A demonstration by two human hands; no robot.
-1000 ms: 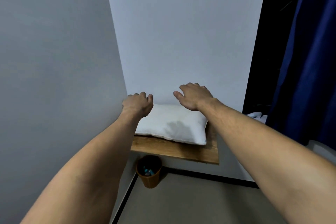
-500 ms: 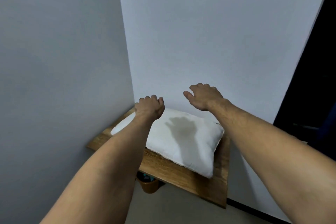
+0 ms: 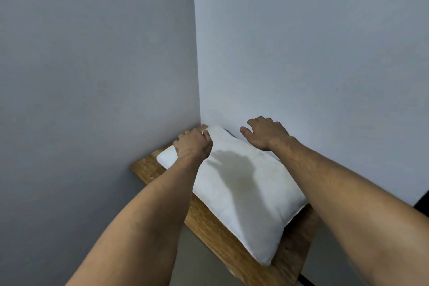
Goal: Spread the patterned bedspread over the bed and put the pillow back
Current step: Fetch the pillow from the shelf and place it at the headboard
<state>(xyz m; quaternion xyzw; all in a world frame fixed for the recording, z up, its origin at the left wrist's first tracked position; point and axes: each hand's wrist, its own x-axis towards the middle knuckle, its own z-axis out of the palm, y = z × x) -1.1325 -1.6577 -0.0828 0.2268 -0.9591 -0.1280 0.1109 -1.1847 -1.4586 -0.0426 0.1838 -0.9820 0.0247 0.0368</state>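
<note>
Head view: I'm fetching the pillow (image 3: 243, 193), my left hand (image 3: 193, 145) curled at its edge, grip unclear, right hand (image 3: 264, 133) spread; next, grip both sides and lift.

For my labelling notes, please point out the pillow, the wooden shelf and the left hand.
pillow (image 3: 243, 193): head view, middle of its top
wooden shelf (image 3: 209, 226): head view, bare front strip
left hand (image 3: 193, 146): head view, back of hand

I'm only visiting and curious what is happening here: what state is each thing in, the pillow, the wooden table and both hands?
pillow: lying flat on the wooden table, tucked into the wall corner, not yet lifted.
wooden table: bearing the pillow, front edge bare.
left hand: fingers curled round the pillow's far-left edge.
right hand: open, fingers spread over the pillow's far edge; contact unclear.
</note>
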